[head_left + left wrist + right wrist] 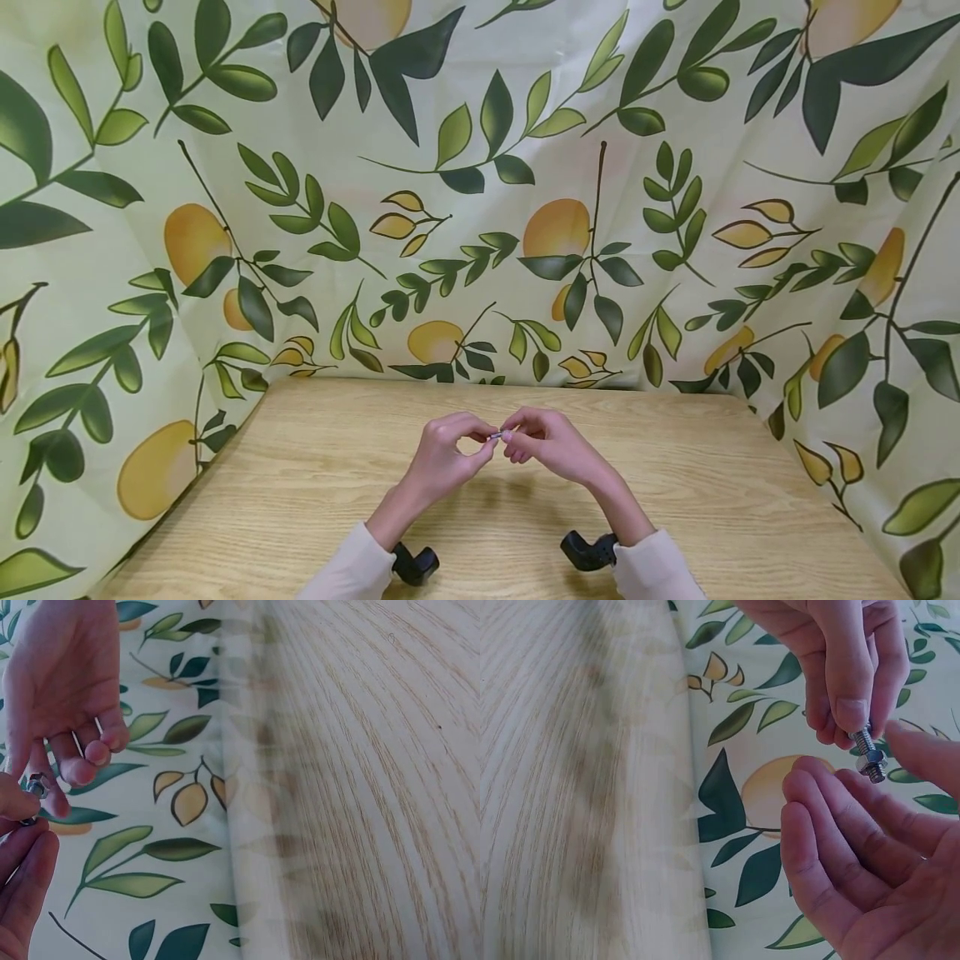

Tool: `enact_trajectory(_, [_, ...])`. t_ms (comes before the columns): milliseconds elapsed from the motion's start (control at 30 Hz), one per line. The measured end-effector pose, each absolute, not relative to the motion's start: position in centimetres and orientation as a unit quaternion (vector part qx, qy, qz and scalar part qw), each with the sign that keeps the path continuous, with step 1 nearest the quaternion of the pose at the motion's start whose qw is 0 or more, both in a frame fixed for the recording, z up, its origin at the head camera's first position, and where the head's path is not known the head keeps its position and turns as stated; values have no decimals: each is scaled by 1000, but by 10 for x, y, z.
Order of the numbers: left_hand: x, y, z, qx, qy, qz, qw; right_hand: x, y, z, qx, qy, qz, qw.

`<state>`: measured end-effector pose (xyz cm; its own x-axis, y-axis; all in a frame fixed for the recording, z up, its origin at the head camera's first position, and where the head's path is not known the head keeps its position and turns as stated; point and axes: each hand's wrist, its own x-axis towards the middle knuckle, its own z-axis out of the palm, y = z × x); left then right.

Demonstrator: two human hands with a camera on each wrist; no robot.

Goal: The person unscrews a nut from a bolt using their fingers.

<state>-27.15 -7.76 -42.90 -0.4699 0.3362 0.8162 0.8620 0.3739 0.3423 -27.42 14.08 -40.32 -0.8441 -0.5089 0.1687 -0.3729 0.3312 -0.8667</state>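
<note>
My left hand point(441, 454) pinches a small metal bolt point(863, 739) between thumb and fingertips, its threaded end pointing toward my right hand point(561, 448). A hex nut point(871, 761) sits on the thread near that end, with a little thread showing past it. In the right wrist view, the right hand's loosely bent fingers point(855, 832) and thumb lie on either side of the nut, apart from it. The left wrist view shows the nut too, in front of the right hand's fingers. The bolt's head is hidden in the left hand's grip.
Both hands are above a light wood-grain table point(300, 500). A cloth point(480, 250) printed with leaves and fruit hangs behind the table and along its sides. Black wrist mounts point(588, 551) stick out inward from the two pale sleeves point(656, 567).
</note>
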Motion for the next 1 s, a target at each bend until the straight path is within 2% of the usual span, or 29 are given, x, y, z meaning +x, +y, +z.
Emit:
enact_trajectory(567, [-272,-76,-432,-398,-757,-398,331,-276,140,-406,-285,807,-514,52])
enact_trajectory(1000, [-273,-75,-433,-396,-763,-390,330,-277,139,-408,-284,809,-510,74])
